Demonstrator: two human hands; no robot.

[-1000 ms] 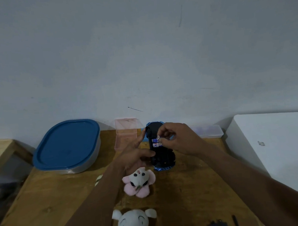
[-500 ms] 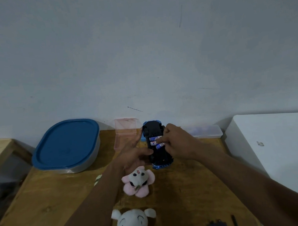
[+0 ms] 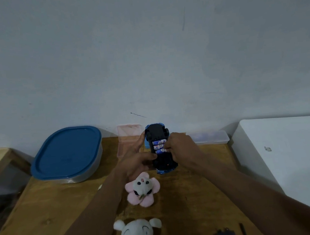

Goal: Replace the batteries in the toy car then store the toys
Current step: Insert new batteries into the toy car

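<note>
Toy car (image 3: 157, 133): being held underside up over the desk's (image 3: 47, 215) far edge, midway along.
Left hand (image 3: 138, 161): grip clamping around the car's left side.
Right hand (image 3: 182, 148): grip pinching the end of the nearest battery (image 3: 160, 151) sitting in the car.

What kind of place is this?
Probably a room at home, maybe a play corner: a wooden table against a plain wall, with plush toys, a toy car and a blue-lidded storage tub.

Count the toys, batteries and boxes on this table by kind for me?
Toy car: 1
Batteries: 3
Soft toys: 2
Boxes: 3
Total: 9
</note>
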